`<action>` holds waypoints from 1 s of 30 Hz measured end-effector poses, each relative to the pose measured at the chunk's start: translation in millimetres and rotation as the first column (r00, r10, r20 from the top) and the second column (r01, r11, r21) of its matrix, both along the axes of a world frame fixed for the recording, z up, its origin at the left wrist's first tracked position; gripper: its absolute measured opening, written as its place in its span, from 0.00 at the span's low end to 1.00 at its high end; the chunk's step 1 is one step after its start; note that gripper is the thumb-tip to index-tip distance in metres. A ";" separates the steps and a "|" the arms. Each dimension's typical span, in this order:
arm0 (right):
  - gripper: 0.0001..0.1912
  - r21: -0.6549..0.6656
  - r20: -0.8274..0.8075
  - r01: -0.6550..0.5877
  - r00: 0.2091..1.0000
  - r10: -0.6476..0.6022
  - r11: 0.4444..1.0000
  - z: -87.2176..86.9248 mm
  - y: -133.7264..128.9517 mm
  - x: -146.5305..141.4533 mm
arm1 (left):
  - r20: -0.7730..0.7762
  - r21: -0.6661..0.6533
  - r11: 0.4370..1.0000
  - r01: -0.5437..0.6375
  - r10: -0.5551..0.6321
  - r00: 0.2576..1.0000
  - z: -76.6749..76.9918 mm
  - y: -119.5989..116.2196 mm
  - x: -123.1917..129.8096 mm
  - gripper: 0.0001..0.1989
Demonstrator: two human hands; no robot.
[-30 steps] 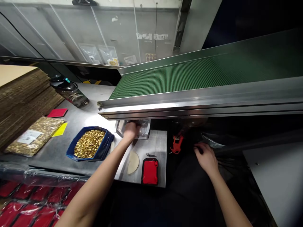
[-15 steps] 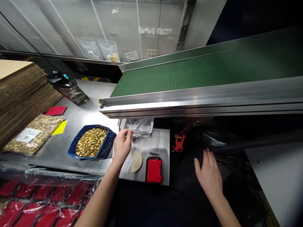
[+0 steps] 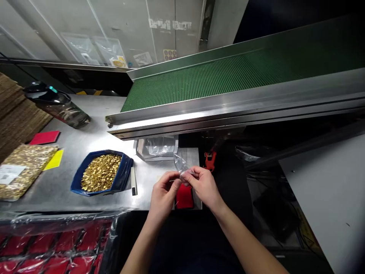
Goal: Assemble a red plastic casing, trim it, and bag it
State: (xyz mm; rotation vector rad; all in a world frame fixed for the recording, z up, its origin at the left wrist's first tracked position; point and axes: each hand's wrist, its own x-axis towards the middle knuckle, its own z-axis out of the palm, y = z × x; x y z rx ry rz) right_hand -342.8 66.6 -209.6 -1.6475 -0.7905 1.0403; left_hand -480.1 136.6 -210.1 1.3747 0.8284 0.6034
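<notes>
Clear bag (image 3: 180, 163) is pinched between left hand (image 3: 165, 193) and right hand (image 3: 204, 187), fingers closed, held over red case (image 3: 184, 198). Thin plastic could be torn or let slip if tugged unevenly; case, near desk (image 3: 71, 142) edge, could be nudged off by lowered hand. Blue bin (image 3: 124, 171) of gold pieces (image 3: 101, 173), left of left hand, could be tipped by stray sweep. Desk is shiny metal. Grey tray (image 3: 137, 151) is set just beyond hands, partly hidden by green conveyor (image 3: 194, 82); panelled wall (image 3: 128, 19) is seen farther beyond.

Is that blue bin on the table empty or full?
Not empty: the blue bin holds a heap of small gold-coloured pieces. How deep they go, I cannot tell.
</notes>
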 end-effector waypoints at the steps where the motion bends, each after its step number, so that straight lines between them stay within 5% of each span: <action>1: 0.18 -0.020 0.010 -0.012 1.000 0.012 1.000 -2.2 -6.1 2.6 | 0.032 -0.059 0.997 0.050 -0.048 0.998 -1.3 -2.9 -0.3 0.13; 4: 0.18 -0.094 0.122 -0.041 0.991 0.052 0.995 0.7 -24.8 13.0 | 0.024 -0.145 0.976 0.163 -0.161 0.987 -3.7 -4.6 -4.1 0.12; 7: 0.13 -0.165 0.385 0.023 0.922 0.043 0.986 10.4 -36.7 19.3 | -0.156 0.077 0.987 0.140 -0.126 0.980 -3.5 0.6 -10.1 0.08; 10: 0.10 -0.180 0.547 0.075 0.836 0.036 0.981 17.7 -40.4 13.9 | -0.294 0.329 0.937 0.120 -0.019 0.956 -3.3 1.3 -10.2 0.06; 13: 0.10 -0.198 0.556 -0.044 0.817 0.150 0.979 20.5 -42.1 4.4 | -0.323 0.288 0.937 0.198 -0.100 0.941 -4.8 -3.1 -5.4 0.05; 15: 0.10 -0.285 0.585 -0.109 0.767 0.263 0.952 20.7 -45.5 1.1 | -0.302 0.302 0.950 0.080 0.015 0.953 -5.2 -2.1 -6.8 0.05; 17: 0.07 -0.383 0.630 -0.099 0.699 0.338 0.919 20.6 -49.3 -1.1 | -0.256 0.381 0.913 -0.149 0.259 0.931 -3.9 2.5 -15.5 0.08; 19: 0.05 -0.391 0.686 -0.097 0.633 0.360 0.915 20.5 -49.7 -5.6 | -0.268 0.416 0.898 -0.143 0.271 0.925 -1.3 5.6 -29.4 0.09; 22: 0.05 -0.310 0.656 -0.138 0.685 0.317 0.941 19.8 -39.9 -15.7 | -0.410 0.276 0.909 0.313 -0.183 0.893 2.7 -2.8 -52.3 0.06; 24: 0.07 -0.305 0.534 -0.149 0.791 0.299 0.941 19.7 -32.2 -17.8 | -0.436 0.122 0.893 0.433 -0.344 0.832 3.8 -16.5 -67.6 0.08; 27: 0.09 -0.246 0.280 -0.408 0.839 0.467 0.879 20.2 -36.7 -6.0 | -0.379 -0.164 0.943 0.288 -0.330 0.865 -0.1 -38.5 -93.7 0.12; 30: 0.29 -0.082 -0.087 -0.561 0.827 0.555 0.823 12.1 -65.1 9.9 | -0.305 -0.416 0.900 0.134 -0.276 0.911 -11.0 -54.6 -123.1 0.19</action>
